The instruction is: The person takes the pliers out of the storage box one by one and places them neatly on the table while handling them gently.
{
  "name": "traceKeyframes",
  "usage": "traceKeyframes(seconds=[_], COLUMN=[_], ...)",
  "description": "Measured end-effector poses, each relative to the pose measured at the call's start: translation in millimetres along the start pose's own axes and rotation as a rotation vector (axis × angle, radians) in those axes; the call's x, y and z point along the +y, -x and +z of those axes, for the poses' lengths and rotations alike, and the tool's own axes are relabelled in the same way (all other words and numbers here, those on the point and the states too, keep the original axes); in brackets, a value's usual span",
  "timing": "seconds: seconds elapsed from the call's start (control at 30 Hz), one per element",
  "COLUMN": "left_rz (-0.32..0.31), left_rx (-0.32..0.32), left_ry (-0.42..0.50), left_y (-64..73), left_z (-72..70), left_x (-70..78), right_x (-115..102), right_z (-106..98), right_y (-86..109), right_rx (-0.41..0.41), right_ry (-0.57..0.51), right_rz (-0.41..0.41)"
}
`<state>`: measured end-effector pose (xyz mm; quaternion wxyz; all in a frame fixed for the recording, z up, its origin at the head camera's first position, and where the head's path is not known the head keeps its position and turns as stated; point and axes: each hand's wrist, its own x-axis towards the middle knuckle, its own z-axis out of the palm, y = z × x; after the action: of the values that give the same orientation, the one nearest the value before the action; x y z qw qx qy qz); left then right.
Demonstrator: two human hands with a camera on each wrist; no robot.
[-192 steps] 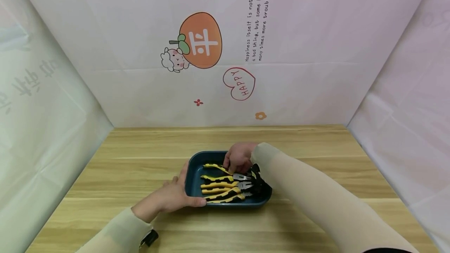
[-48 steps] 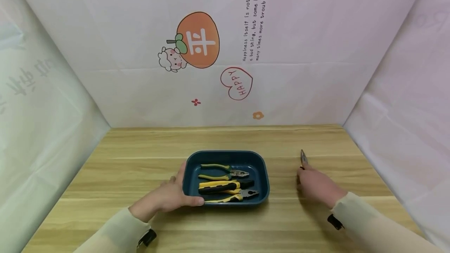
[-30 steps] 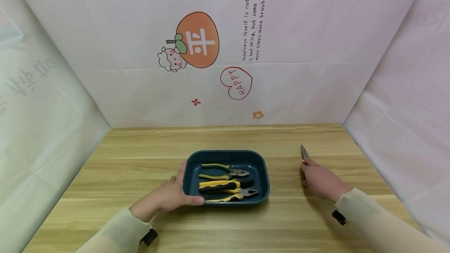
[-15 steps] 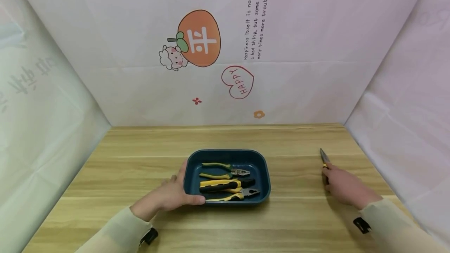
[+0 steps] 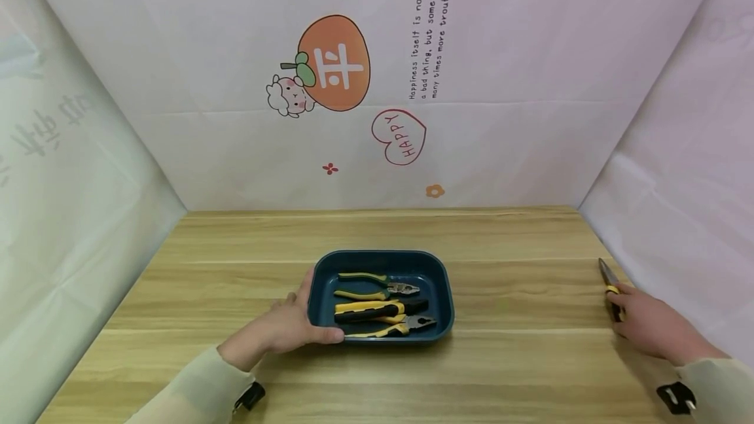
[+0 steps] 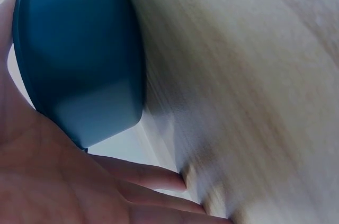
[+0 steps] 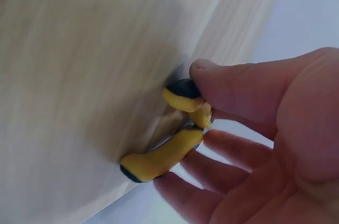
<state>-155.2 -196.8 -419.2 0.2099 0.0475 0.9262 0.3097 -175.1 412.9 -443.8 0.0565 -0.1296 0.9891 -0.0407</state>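
Had the left hand (image 5: 281,327) laid against the left end of a blue tray (image 5: 438,293), with the thumb over the near rim and fingers straight. Held needle-nose pliers (image 5: 609,273) pinched by the yellow-and-black handles in the right hand (image 5: 650,326), near the right edge of the wooden table (image 5: 530,371), well apart from left hand and tray. Saw in the tray, nearest first, yellow-and-black combination pliers (image 5: 417,322), black-headed pliers (image 5: 377,312) and green-and-yellow combination pliers (image 5: 387,288). Saw a printed white backdrop (image 5: 501,149) beyond.
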Motion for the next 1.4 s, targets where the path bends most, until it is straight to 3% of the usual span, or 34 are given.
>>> traceKeyframes(seconds=[0.17,0.4,0.93,1.07,1.27,1.33,1.4], left_rz=[0.004,0.004,-0.001,-0.002,-0.012,-0.011,-0.008], left_rx=[0.0,0.001,0.009,0.007,0.012,0.012,0.011], left_ry=[-0.001,-0.01,-0.021,-0.014,-0.013,-0.013,-0.009], left_y=[-1.3,-1.0,-1.4,-0.9,-1.1,-1.2,-1.1], left_z=[-0.4,0.2,1.1,1.5,1.9,1.9,1.7], left_x=[0.6,0.3,-0.3,-0.6,-0.6,-0.3,-0.1], right_x=[3.8,6.4,4.4,0.7,-11.5,-19.3,-28.1], right_z=[-1.8,-0.3,-1.3,-7.3,-31.4,-43.4,-56.2], right_y=[2.8,1.7,4.6,2.8,-6.8,-12.3,-20.2], right_rx=[-0.039,-0.056,-0.008,0.006,-0.001,-0.027,-0.057], right_ry=[-0.048,-0.035,-0.046,-0.095,-0.249,-0.388,-0.601], right_rz=[0.036,0.039,0.036,0.083,0.185,0.19,0.144])
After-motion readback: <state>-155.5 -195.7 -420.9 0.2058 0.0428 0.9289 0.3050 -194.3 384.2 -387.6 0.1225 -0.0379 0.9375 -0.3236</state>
